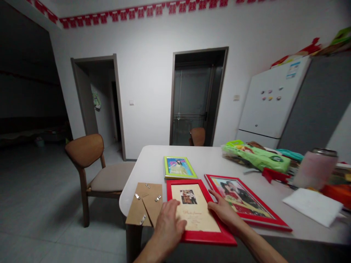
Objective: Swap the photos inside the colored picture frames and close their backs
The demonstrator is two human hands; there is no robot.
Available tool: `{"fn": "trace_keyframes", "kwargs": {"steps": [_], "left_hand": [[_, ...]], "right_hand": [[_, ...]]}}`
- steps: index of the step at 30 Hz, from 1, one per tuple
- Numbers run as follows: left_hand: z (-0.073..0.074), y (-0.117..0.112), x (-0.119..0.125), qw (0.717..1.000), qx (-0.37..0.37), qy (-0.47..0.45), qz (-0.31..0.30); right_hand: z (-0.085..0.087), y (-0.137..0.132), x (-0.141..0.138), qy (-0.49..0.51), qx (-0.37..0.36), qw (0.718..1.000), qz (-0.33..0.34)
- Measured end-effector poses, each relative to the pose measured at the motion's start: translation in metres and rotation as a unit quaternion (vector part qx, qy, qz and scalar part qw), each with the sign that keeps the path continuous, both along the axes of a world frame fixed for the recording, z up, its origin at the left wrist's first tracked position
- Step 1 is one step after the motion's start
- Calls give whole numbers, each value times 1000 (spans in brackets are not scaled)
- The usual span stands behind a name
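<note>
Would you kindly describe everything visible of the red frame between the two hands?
The red frame is rectangular, with a smooth, shiny border, perhaps plastic or painted wood. Inside is a cream insert with a small photo near the top and printed lettering below; whether glass covers it is unclear. It faces up at the near edge of the white table. The left hand lies over its left side, reaching over the insert; the right hand touches its right side.
</note>
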State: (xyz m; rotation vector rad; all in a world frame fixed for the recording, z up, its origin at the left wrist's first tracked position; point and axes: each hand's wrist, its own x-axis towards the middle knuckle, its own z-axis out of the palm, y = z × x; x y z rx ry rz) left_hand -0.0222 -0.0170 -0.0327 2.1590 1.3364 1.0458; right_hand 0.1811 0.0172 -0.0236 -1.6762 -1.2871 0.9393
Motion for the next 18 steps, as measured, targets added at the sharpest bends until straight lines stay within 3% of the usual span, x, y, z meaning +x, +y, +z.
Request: {"fn": "trace_keyframes", "kwargs": {"steps": [3, 7, 13, 18], "left_hand": [[7, -9, 28, 998, -12, 1, -61], [25, -13, 47, 995, 14, 18, -96], [51, -16, 50, 983, 134, 61, -106], [53, -6, 9, 988, 142, -47, 37]], "right_hand": [[14, -12, -4, 210, -21, 977, 12], [32, -23, -13, 306, -9, 952, 32], [34, -20, -15, 234, 19, 970, 56], [8, -2, 3, 52, 32, 998, 22]]}}
